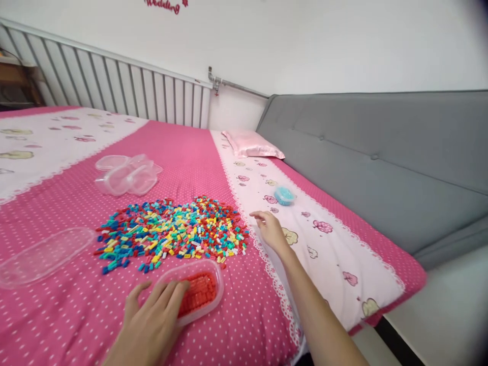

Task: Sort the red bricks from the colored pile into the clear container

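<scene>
A clear plastic container [219, 284] with rounded ends stands on the pink bedding, holding many small red toy bricks [200, 290]. My left hand [158, 307] rests over its left end, fingers apart, with the nearest fingertips at the red bricks and partly hidden. Just behind the container spreads a large pile of small coloured toy bricks [175, 229], in red, blue, green, yellow and white. To the right of that pile hovers my right hand [270, 229] above the white strip of bedding. Its fingers are loosely bent and apart, and nothing shows in them.
A clear oval lid [46, 256] lies at the left. Beyond the pile are several stacked clear containers [131, 175]. A small round tub with blue contents [284, 195] sits to the right. Farther back are a pink pillow [253, 144] and a grey padded headboard [373, 162].
</scene>
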Available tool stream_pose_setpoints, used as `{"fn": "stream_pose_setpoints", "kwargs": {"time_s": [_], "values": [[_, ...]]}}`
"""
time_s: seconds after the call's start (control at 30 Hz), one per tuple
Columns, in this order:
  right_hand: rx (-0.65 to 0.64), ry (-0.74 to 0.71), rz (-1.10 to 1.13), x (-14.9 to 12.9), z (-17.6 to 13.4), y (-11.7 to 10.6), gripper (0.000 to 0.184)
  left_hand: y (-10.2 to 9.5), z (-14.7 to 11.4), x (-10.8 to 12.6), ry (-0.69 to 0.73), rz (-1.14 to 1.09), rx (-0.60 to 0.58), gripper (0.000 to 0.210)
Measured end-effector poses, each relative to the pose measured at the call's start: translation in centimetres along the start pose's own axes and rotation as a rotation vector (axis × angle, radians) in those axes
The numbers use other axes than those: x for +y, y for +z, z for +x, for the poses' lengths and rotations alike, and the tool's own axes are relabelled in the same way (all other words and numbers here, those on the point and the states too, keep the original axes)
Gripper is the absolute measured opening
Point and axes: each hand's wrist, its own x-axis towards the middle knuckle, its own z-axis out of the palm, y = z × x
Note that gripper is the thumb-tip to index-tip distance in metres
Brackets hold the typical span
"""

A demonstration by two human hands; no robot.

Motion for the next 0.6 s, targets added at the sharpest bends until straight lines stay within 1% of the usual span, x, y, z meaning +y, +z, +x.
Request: {"fn": "stream_pose_setpoints", "kwargs": {"time_s": [0.17,0.3,0.43,0.47,0.53,0.6], "values": [[-0.112,-0.010,-0.153,-1.0,0.9,1.9,0.035,0.8,0.9,-1.2,-0.079,0.020,0.019,0.040],[-0.176,0.008,-0.213,-1.4,0.3,2.5,0.040,0.7,2.2,-2.3,-0.066,-0.020,0.020,0.035],[-0.188,0.031,-0.211,-1.8,-0.1,1.8,0.035,0.1,3.0,-2.4,-0.050,-0.099,0.076,0.022],[-0.189,0.035,-0.201,-2.2,-0.1,1.4,0.032,-0.2,3.1,-2.3,-0.049,-0.118,0.061,0.020],[-0.197,0.024,-0.164,-3.6,-0.1,0.5,0.026,-0.8,3.1,-1.8,-0.060,-0.144,0.049,0.018],[-0.229,-0.032,-0.094,-6.1,-0.7,0.0,0.021,-1.4,3.1,-1.3,-0.052,-0.171,0.007,0.018]]}}
